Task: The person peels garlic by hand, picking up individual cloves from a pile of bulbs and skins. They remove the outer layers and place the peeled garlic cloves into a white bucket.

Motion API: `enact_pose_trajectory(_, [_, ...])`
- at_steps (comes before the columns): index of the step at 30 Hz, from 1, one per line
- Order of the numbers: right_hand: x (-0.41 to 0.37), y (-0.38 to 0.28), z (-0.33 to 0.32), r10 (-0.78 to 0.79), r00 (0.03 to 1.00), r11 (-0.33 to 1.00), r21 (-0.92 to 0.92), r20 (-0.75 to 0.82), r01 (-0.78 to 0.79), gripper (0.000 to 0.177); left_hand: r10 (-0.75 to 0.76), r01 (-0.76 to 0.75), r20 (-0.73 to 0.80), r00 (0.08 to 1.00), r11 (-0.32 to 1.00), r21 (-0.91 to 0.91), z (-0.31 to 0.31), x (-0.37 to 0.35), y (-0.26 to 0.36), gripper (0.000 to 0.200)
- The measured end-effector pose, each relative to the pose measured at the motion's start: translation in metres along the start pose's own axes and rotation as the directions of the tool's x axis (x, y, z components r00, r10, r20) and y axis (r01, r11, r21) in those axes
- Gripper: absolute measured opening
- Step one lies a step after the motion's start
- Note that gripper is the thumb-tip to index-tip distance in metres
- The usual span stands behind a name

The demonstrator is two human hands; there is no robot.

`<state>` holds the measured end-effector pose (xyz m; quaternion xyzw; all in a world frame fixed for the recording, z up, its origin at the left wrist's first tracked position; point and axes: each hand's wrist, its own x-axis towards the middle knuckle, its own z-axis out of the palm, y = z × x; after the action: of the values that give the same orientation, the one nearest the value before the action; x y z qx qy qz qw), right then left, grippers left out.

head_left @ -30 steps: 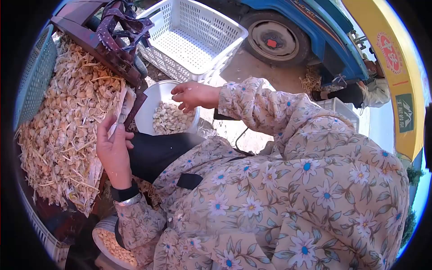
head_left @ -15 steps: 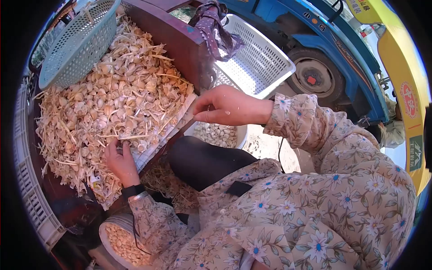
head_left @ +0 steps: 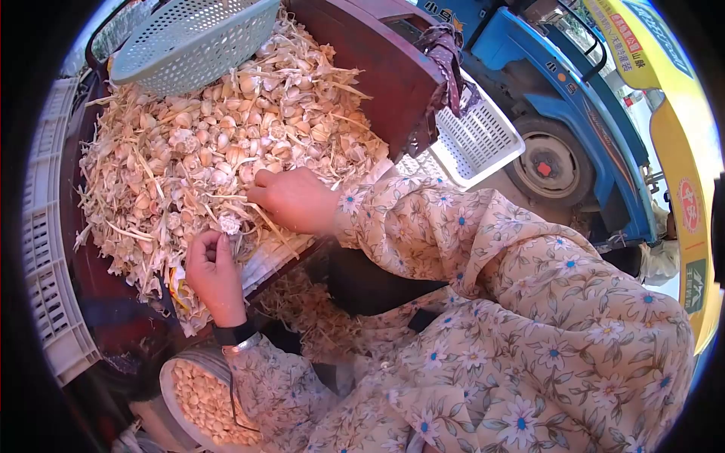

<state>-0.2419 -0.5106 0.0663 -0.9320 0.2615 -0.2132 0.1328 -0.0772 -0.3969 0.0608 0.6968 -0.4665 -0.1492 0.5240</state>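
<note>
A heap of garlic cloves, husks and dry stalks (head_left: pixel 181 143) covers the dark red surface. At the heap's lower edge is my left hand (head_left: pixel 214 273), its thumb and fingertips pressed together; whatever they hold is too small to name. A pale garlic piece (head_left: pixel 229 223) lies just above those fingertips. My right hand (head_left: pixel 294 200) reaches onto the heap from the right, its fingers curled down among cloves and stalks. Its fingertips are partly hidden, so what they touch cannot be made out.
A pale green basket (head_left: pixel 196 53) rests on the heap's top. Below left is a bucket of cloves (head_left: pixel 208 400). A white crate (head_left: pixel 483 140) stands at right, near a blue vehicle (head_left: pixel 596 128). Grey crates (head_left: pixel 53 287) line the left edge.
My right hand has moved left and down, from over the white tub onto the heap. My left hand stays near the heap's lower edge. The view has shifted, and the tub of cloves is now hidden.
</note>
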Motion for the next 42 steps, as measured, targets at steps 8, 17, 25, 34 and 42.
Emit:
enact_pose_trajectory(8, [-0.004, -0.009, -0.002, 0.091, 0.966, 0.969, 0.247, -0.241, -0.03, 0.015, -0.265, 0.273, 0.107, 0.958, 0.739, -0.616, -0.016, -0.015, 0.012, 0.006])
enact_pose_trajectory(17, [0.011, -0.053, -0.018, 0.045, 0.98, 0.515, 0.836, 0.195, -0.19, 0.034, -0.239, 0.423, 0.354, 0.904, 0.378, -0.823, -0.021, -0.023, 0.022, 0.012])
enact_pose_trajectory(25, [0.0, -0.059, -0.034, 0.11, 0.967, 0.447, 0.857, 0.23, -0.255, 0.019, -0.252, 0.439, 0.359, 0.899, 0.498, -0.748, -0.014, -0.026, 0.025, 0.021])
enact_pose_trajectory(34, [-0.013, -0.042, -0.025, 0.041, 0.969, 0.441, 0.866, 0.243, -0.236, 0.02, -0.296, 0.607, 0.541, 0.787, 0.214, -0.766, 0.001, -0.04, 0.024, 0.023])
enact_pose_trajectory(42, [-0.035, -0.062, -0.031, 0.068, 0.968, 0.78, 0.618, -0.243, 0.101, 0.019, -0.374, 0.468, 0.445, 0.814, -0.032, -0.883, 0.009, -0.047, 0.037, 0.023])
